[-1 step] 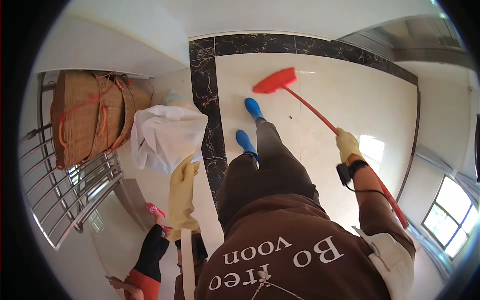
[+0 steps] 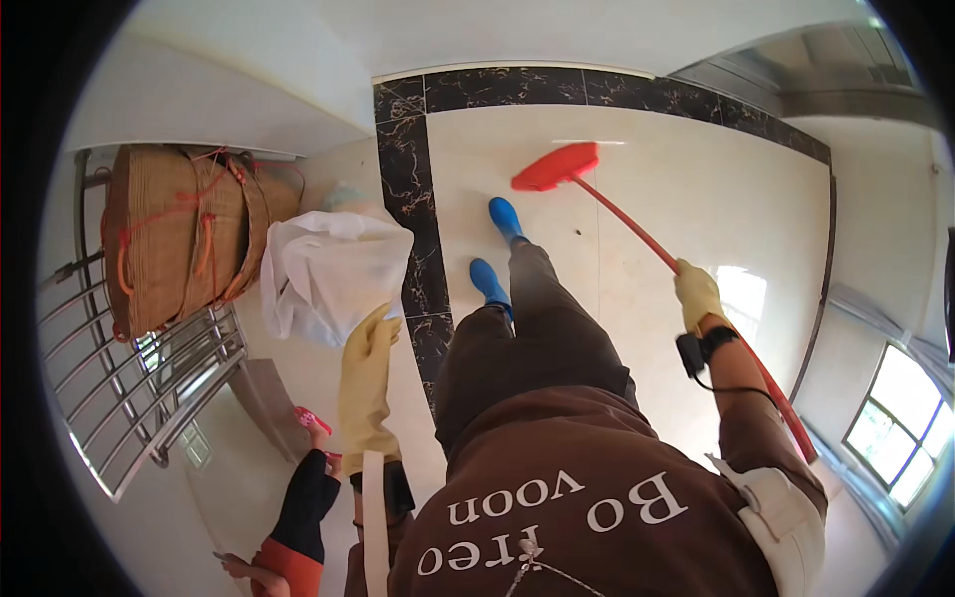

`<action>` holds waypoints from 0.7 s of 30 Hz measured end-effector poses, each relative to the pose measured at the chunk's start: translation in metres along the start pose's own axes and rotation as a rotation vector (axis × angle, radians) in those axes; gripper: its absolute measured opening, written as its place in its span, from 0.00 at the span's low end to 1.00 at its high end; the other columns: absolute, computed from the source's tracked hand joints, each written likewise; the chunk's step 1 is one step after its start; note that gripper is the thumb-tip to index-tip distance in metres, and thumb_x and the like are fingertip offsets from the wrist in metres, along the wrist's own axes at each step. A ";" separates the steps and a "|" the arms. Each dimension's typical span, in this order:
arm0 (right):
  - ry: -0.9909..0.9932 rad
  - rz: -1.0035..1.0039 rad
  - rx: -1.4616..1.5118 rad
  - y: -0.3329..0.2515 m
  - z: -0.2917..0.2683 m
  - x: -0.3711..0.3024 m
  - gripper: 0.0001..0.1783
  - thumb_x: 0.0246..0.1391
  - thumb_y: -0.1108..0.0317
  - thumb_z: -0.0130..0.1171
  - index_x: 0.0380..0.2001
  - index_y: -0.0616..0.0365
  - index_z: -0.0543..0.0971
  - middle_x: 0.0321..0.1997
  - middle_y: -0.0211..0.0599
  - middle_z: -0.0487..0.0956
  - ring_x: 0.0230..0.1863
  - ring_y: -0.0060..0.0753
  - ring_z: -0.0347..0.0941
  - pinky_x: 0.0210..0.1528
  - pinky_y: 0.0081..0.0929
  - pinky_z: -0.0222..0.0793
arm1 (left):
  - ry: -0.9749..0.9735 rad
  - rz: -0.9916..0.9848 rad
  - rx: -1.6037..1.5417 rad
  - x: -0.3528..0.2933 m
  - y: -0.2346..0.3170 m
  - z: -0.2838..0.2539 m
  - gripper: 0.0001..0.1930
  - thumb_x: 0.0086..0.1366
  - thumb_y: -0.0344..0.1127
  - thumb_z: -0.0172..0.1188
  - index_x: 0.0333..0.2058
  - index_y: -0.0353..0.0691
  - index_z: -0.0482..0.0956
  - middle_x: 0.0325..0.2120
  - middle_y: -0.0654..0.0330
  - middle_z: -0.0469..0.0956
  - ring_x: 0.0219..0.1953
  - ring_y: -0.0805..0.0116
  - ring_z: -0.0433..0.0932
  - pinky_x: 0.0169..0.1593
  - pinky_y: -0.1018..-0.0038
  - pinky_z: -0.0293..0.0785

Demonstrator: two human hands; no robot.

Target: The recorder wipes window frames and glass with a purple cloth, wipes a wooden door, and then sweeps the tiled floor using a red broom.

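Note:
In my right hand (image 2: 699,297), in a pale yellow rubber glove, is the red handle of a broom (image 2: 637,230). Its handle slants from beside my right forearm to a broad red head (image 2: 557,167) on the floor, ahead of my blue boots (image 2: 504,218). My left hand (image 2: 370,343), gloved the same way, hangs at my left with fingers loosely curled and somewhat apart; nothing shows in it. Its fingertips overlap the near edge of a crumpled white plastic bag (image 2: 338,264); whether they touch cannot be made out.
A small dark speck (image 2: 578,232) lies on the cream floor tiles (image 2: 686,179). Black marbled tiles (image 2: 403,169) border them. At left, a corded brown bundle (image 2: 164,234) rests against a metal rack (image 2: 149,398). Another person (image 2: 293,527) is at lower left. A window (image 2: 900,428) is at right.
The broom head has shifted slightly right and turned a little. My right hand has moved slightly right and down with the handle. My left hand has drifted slightly right; the white bag has stayed put.

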State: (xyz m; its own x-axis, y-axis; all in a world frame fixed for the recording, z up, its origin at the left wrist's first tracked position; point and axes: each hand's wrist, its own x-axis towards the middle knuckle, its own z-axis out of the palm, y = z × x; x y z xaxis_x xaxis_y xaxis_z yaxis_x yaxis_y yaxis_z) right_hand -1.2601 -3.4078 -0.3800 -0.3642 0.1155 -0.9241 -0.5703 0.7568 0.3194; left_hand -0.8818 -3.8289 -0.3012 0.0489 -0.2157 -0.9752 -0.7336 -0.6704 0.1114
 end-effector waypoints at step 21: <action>0.774 -0.790 0.075 -0.140 -0.030 -0.121 0.16 0.54 0.68 0.59 0.45 0.64 0.78 0.38 0.38 0.82 0.38 0.47 0.83 0.40 0.41 0.81 | -1.083 0.825 0.546 0.111 -0.053 0.311 0.18 0.61 0.39 0.64 0.50 0.44 0.85 0.31 0.47 0.85 0.37 0.45 0.84 0.41 0.59 0.78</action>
State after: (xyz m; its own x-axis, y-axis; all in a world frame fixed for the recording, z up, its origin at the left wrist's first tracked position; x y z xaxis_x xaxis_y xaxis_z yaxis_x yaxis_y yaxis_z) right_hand -1.1582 -3.5469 -0.3065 -0.2939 -0.8306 -0.4731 -0.8088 0.4798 -0.3400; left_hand -1.0484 -3.5958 -0.4744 -0.8434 0.3958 -0.3633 -0.4724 -0.2244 0.8523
